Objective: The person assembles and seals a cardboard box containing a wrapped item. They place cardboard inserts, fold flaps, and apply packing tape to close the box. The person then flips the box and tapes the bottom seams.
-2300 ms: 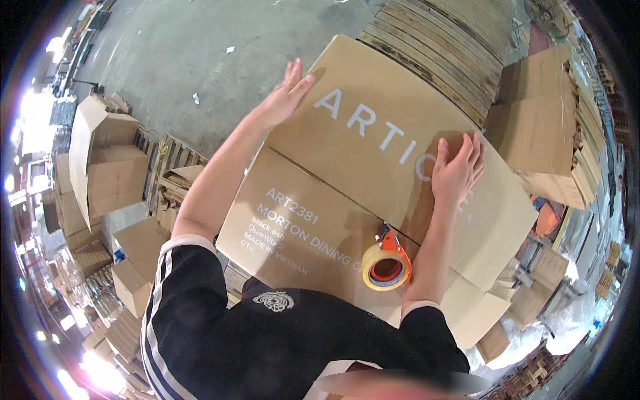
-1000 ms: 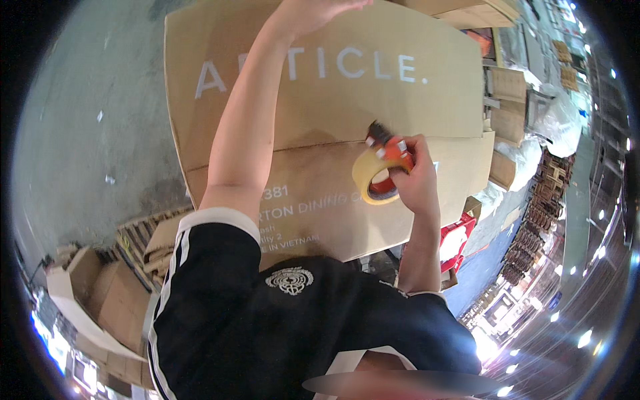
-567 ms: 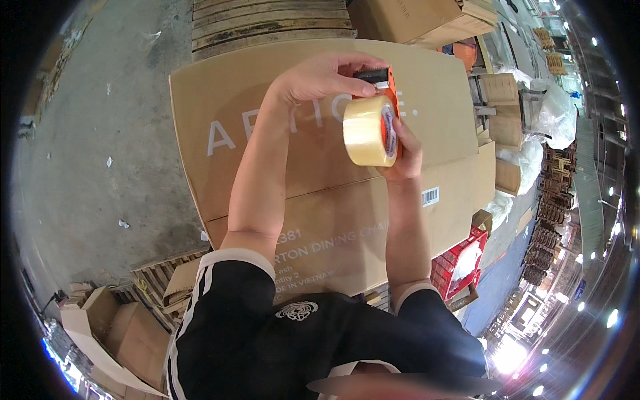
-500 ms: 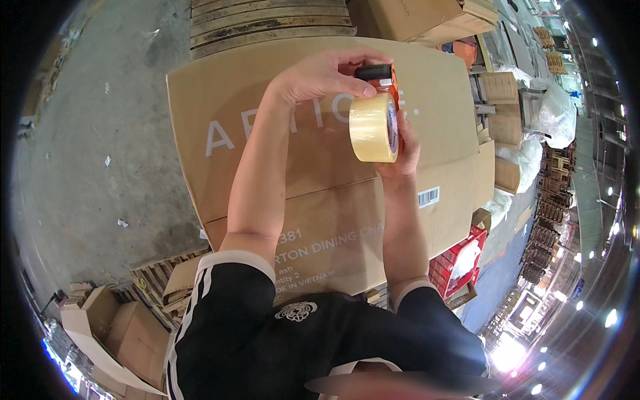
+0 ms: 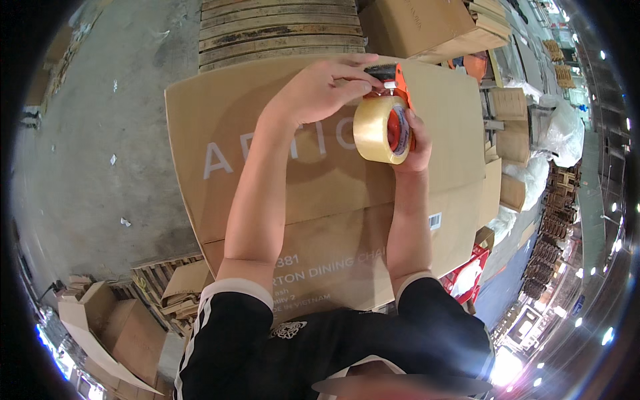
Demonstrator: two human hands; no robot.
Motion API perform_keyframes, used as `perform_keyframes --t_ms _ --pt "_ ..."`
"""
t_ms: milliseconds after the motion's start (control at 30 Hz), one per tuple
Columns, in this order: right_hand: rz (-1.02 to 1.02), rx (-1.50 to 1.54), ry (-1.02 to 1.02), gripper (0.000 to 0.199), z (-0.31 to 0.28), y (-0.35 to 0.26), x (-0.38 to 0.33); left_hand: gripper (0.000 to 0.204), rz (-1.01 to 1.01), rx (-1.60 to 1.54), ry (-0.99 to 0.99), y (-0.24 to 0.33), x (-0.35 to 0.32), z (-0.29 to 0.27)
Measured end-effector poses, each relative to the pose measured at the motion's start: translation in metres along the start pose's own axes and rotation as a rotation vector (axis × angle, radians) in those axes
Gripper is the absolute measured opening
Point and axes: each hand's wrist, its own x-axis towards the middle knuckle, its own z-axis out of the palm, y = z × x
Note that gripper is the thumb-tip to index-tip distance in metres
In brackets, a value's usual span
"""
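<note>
Head view: I look down over my two bare forearms at a stack of boxes on a warehouse floor.
Large flat brown cardboard carton (image 5: 313, 200): it lies under my hands, pale lettering on its lid, a flap seam running across it below my wrists. This is the surface I work over, so I keep my weight off the lid and my arms clear of the seam.
Grey concrete floor (image 5: 100, 133): it spreads to my left, with small scraps on it.
Wooden slatted pallet (image 5: 280, 27): it sits beyond the far edge of the carton.
Smaller brown cardboard boxes (image 5: 107, 320): they are piled low at my left, well apart from my hands.
Right hand (image 5: 417, 137): clenched around the orange plastic tape dispenser (image 5: 400, 80), holding it up above the carton's far half. I judge a firm, steady grip matters here, so the roll does not spin while the end is found.
Left hand (image 5: 317, 90): fingertips (image 5: 363, 77) pinched at the top of the dispenser, at the blade end; I cannot tell whether they already have the tape end or only feel for it. Best to peel straight and evenly, nails kept off the toothed edge.
Roll of clear yellowish packing tape (image 5: 375, 130): mounted on the dispenser, between my two hands, hovering over the carton and not touching it.
</note>
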Motion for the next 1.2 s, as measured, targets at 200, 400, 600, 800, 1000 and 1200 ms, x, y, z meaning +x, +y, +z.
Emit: perform_keyframes --t_ms 200,400,600,800,1000,1200 --pt "0.089 -0.011 -0.005 0.065 -0.006 -0.002 0.007 0.022 -0.082 -0.101 -0.131 0.004 0.001 -0.011" --pt "0.145 -0.063 -0.041 0.067 -0.007 -0.003 0.014 0.021 -0.218 -0.101 -0.109 0.002 0.008 -0.013" --pt "0.123 -0.034 0.052 0.044 0.009 -0.006 0.016 0.012 0.081 0.221 0.200 0.004 0.012 -0.004" --pt "0.138 -0.006 -0.024 0.048 0.014 -0.008 0.015 0.010 0.257 0.440 0.400 0.008 0.023 -0.005" --pt "0.121 0.227 -0.373 0.063 -0.002 0.005 0.019 0.013 0.002 -0.166 0.531 -0.002 0.018 -0.059" --pt "0.138 0.488 -0.145 0.054 -0.019 0.012 0.028 0.015 0.154 -0.383 0.231 -0.006 0.024 -0.044"
